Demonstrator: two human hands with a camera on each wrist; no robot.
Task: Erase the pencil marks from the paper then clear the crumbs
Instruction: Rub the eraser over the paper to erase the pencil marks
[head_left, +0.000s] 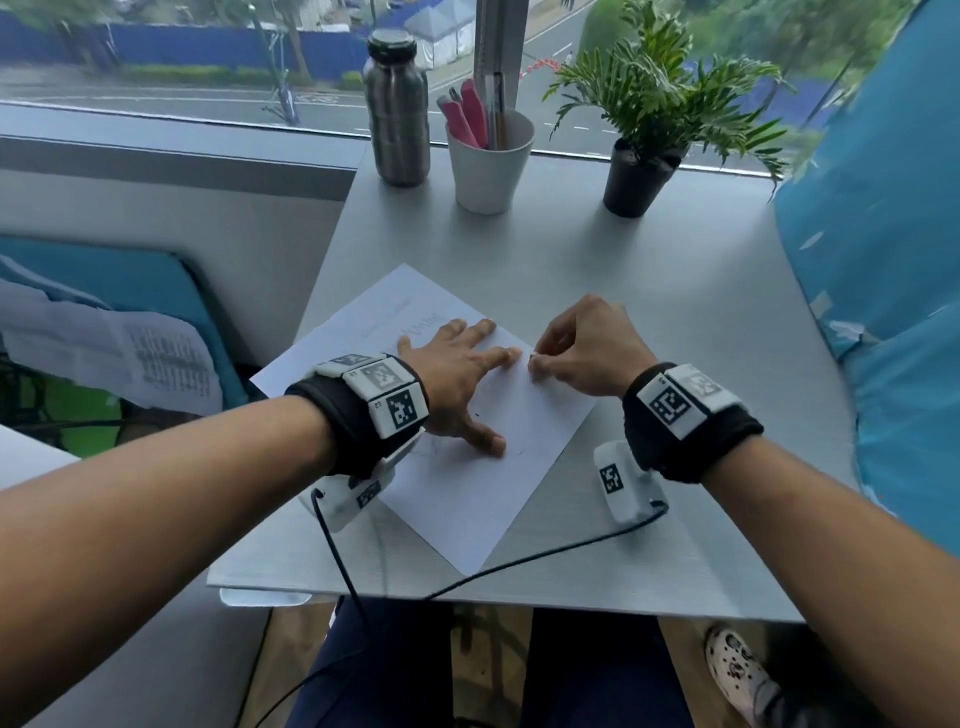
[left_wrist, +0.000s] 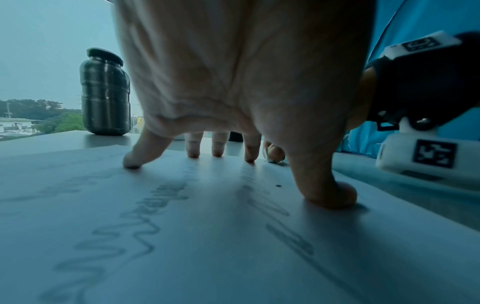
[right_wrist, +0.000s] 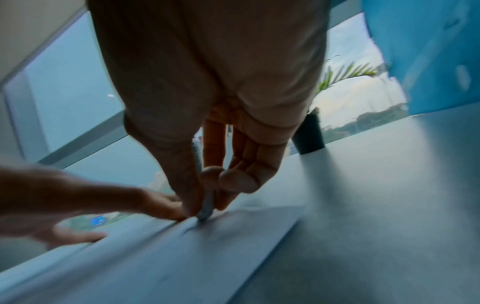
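Note:
A white sheet of paper (head_left: 457, 483) lies at an angle on the grey table (head_left: 649, 291). Wavy pencil scribbles (left_wrist: 140, 224) run across it, fainter ones (head_left: 410, 322) near its far corner. My left hand (head_left: 462, 374) lies spread flat on the sheet, fingertips (left_wrist: 132, 162) pressing it down. My right hand (head_left: 576, 353) pinches a small white eraser (head_left: 534, 358) at the paper's right edge, just beside my left fingertips. The eraser (right_wrist: 206, 203) stands upright between thumb and fingers, its tip on the paper (right_wrist: 155, 257).
At the table's far edge stand a steel bottle (head_left: 397, 109), a white cup (head_left: 488, 166) with pink-handled tools, and a potted plant (head_left: 644, 156). Blue cushions (head_left: 883, 260) rise on the right. Cables from the wrist cameras trail over the table's near edge.

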